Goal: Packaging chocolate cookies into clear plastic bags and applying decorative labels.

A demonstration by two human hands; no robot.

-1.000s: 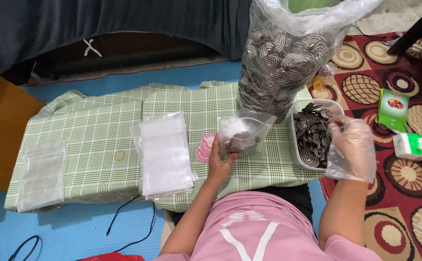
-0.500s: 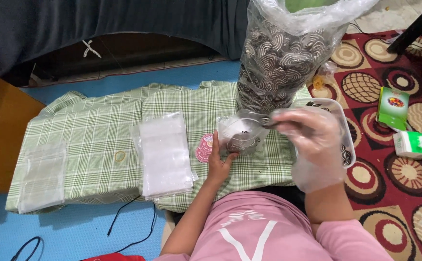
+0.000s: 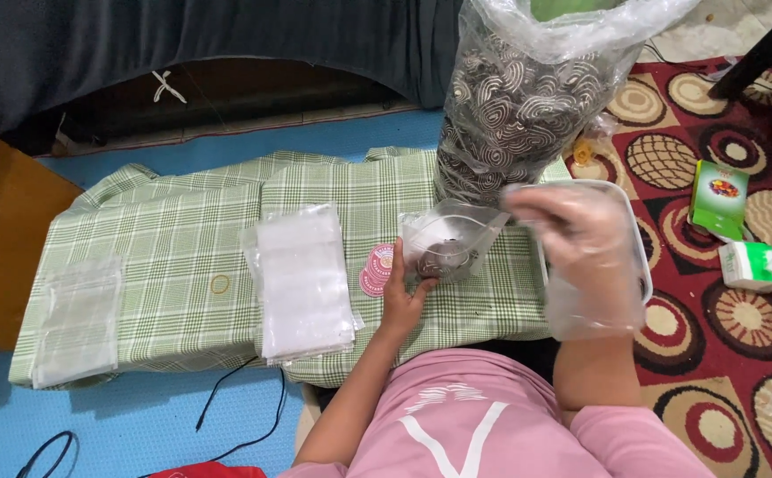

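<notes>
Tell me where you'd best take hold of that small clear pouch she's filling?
Probably low on the small pouch, from its left, as the left hand does. Its mouth gapes upward toward the gloved right hand, so gripping higher would pinch it closed.

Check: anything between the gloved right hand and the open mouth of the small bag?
Nothing visible. The right hand hovers just right of the small bag, which the left hand holds open; the gap between them is clear.

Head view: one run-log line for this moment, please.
left hand: holds small clear plastic pouch open | right hand: plastic-gloved, beside pouch mouth, grip contents unclear | white rectangular tray: under right hand
</notes>
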